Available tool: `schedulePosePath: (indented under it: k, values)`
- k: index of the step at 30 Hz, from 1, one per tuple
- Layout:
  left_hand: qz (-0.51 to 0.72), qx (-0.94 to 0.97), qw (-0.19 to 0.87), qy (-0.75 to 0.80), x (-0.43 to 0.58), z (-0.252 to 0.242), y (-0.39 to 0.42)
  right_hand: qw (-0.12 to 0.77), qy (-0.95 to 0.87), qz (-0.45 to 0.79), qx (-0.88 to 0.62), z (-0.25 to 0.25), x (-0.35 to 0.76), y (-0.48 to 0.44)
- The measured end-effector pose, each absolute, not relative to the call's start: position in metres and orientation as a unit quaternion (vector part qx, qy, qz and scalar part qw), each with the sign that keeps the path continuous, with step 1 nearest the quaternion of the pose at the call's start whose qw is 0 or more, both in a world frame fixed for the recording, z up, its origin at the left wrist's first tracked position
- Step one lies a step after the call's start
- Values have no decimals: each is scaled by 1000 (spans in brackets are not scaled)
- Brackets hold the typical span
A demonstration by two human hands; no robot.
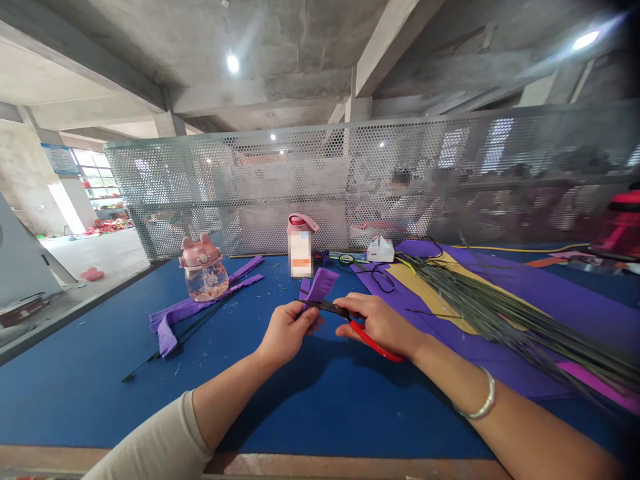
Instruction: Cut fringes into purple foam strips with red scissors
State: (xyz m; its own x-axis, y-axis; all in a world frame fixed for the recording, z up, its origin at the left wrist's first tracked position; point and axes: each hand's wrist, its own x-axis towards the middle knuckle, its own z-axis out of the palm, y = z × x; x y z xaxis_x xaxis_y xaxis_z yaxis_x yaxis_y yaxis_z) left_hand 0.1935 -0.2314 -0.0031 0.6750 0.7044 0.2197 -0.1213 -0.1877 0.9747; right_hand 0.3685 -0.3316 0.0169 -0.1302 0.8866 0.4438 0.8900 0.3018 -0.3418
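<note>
My left hand (290, 331) pinches a strip of purple crepe paper (320, 285) near the middle of the table. The strip stands up above my fingertips, and slits seem to run into its edge. My right hand (377, 321) grips red-handled scissors (376, 341). Their dark blades lie across the lower part of the strip, right by my left thumb. How far apart the blades are, I cannot tell. To the left, more purple crepe strips (173, 319) lie on the table beside a thin dark green stem (150, 360).
A pink-lidded water bottle (206, 270) and a pink-topped bottle (301, 250) stand on the blue table (215, 400). Many green stems (480, 300) lie at right over purple and tan sheets. A perforated metal screen (290, 180) closes the back, near a small white box (381, 249).
</note>
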Motion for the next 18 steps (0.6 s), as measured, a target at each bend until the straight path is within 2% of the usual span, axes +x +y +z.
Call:
schedulePosePath:
  k: [18]
  values:
    - [328, 683, 628, 176, 194, -4, -230, 287, -769, 1, -572, 18, 374, -332]
